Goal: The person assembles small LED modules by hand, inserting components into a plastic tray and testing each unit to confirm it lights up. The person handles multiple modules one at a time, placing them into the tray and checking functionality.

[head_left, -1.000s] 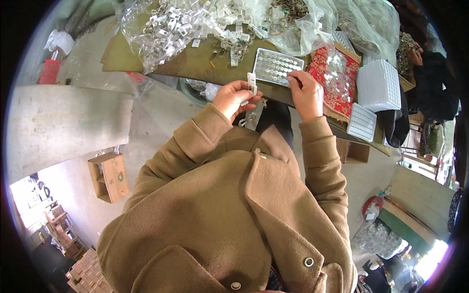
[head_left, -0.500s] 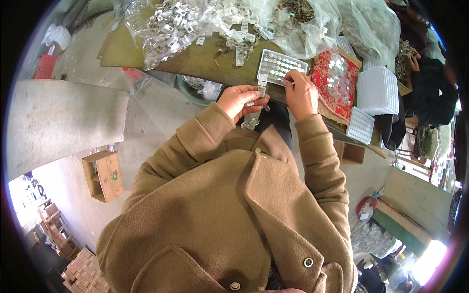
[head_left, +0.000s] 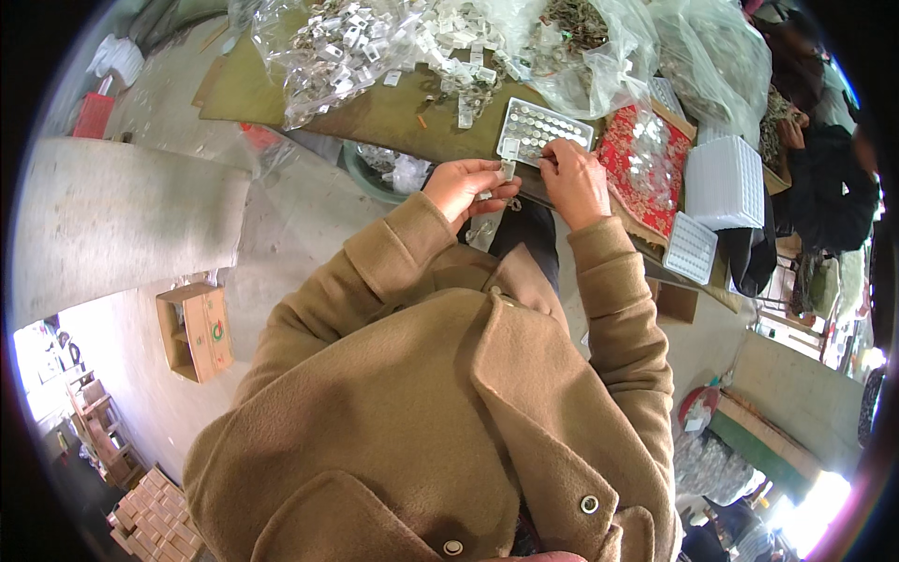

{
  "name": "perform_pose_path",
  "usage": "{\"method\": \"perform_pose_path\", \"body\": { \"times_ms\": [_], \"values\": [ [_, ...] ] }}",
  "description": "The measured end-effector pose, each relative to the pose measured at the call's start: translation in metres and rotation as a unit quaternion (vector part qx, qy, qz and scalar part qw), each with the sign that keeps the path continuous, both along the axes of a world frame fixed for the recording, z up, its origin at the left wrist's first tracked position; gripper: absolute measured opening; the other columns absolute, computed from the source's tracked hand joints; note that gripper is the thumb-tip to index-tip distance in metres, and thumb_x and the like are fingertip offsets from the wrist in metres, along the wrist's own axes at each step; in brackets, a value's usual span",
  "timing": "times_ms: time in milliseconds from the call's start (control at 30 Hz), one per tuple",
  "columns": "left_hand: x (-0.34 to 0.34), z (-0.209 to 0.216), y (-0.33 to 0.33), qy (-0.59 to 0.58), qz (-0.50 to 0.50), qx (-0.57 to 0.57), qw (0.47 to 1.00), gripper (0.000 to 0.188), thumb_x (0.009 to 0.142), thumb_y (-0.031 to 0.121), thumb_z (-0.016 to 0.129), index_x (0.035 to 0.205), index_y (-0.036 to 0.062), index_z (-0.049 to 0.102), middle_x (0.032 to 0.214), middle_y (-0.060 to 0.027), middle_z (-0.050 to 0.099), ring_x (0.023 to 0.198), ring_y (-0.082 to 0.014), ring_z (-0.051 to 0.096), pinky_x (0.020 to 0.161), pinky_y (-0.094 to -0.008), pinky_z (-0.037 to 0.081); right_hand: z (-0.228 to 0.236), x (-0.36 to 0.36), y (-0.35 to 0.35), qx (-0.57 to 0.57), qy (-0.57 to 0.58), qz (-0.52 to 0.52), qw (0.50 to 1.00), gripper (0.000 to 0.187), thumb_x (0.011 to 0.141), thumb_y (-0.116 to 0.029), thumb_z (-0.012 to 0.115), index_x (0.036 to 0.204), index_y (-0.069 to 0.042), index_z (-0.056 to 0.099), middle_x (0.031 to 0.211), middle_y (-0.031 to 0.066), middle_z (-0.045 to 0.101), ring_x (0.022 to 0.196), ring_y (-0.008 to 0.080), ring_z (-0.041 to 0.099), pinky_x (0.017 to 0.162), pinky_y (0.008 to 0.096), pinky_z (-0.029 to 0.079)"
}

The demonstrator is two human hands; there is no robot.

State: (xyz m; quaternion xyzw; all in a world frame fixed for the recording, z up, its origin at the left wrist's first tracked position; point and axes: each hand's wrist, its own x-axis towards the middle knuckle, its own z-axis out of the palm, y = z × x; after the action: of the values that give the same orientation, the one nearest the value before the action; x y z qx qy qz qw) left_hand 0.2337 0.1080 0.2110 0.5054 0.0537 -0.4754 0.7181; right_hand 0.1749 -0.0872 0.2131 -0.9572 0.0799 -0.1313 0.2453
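My left hand is closed, with a small white plastic piece upright between thumb and fingers. More small pale pieces show among its lower fingers. It is just in front of a white tray with rows of small round pale parts. My right hand is closed in a pinch at the tray's near right edge, its fingertips pointing left. Whatever the pinch holds, if anything, is hidden. Part of the tray's near side is covered by my hands.
Clear bags of small white pieces and metal-looking parts lie along the table's far side. To the right are a red patterned cloth, stacked white trays and a single tray. Another person's hand is at far right.
My right hand has turned slightly and stays pinched by the tray's near edge. The left hand keeps its white piece, a little more to the right. The whole view has shifted slightly.
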Motion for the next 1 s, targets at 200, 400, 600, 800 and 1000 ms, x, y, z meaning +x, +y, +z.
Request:
{"method": "perform_pose_path", "body": {
  "times_ms": [200,400,600,800,1000],
  "values": [
    [-0.002,0.001,0.002,0.001,-0.005,-0.017,1.0,0.032,0.093,0.014,0.06,0.122,0.0006,0.056,0.109,-0.0095,0.068,0.098,-0.0142,0.066,0.076,-0.0229,0.053,0.019,-0.013,0.015,0.17,-0.032,-0.016,0.985,0.013,0.081,-0.01,0.067,0.091,-0.003,0.062,0.081,0.0132,0.064,0.069,0.0261,0.064,0.065,0.0346,0.051],
    [-0.007,0.004,0.002,-0.037,-0.023,-0.012,0.999,0.031,0.091,0.014,0.062,0.119,0.0014,0.061,0.106,-0.0063,0.068,0.097,-0.0143,0.066,0.075,-0.0235,0.054,0.021,-0.027,0.045,0.164,-0.083,0.035,0.982,0.013,0.081,-0.007,0.067,0.09,-0.004,0.059,0.081,0.0122,0.062,0.07,0.0294,0.063,0.062,0.0352,0.051],
    [-0.01,0.0,0.009,-0.076,-0.023,0.002,0.997,0.029,0.09,0.012,0.064,0.117,-0.0001,0.063,0.106,-0.0055,0.067,0.092,-0.0129,0.066,0.076,-0.0235,0.054,0.01,-0.026,0.049,0.152,-0.103,0.055,0.982,0.01,0.081,-0.002,0.066,0.09,-0.004,0.061,0.08,0.0112,0.062,0.068,0.0257,0.063,0.061,0.0329,0.051],
    [-0.011,-0.012,0.009,-0.024,0.003,0.01,1.0,0.029,0.09,0.01,0.063,0.117,-0.0007,0.062,0.106,-0.0069,0.067,0.093,-0.0151,0.066,0.078,-0.0238,0.055,-0.007,-0.026,0.06,0.131,-0.132,0.042,0.982,0.009,0.083,-0.004,0.064,0.091,-0.005,0.061,0.082,0.0124,0.062,0.072,0.0327,0.063,0.062,0.0376,0.051],
    [-0.006,-0.01,0.008,0.012,0.012,-0.022,1.0,0.03,0.09,0.01,0.063,0.119,-0.0003,0.062,0.107,-0.0068,0.067,0.098,-0.0167,0.066,0.08,-0.0234,0.054,-0.009,-0.021,0.06,0.107,-0.169,0.041,0.979,0.009,0.084,-0.001,0.061,0.092,-0.005,0.061,0.083,0.0124,0.063,0.073,0.0327,0.063,0.063,0.0378,0.051]
  ]
}}
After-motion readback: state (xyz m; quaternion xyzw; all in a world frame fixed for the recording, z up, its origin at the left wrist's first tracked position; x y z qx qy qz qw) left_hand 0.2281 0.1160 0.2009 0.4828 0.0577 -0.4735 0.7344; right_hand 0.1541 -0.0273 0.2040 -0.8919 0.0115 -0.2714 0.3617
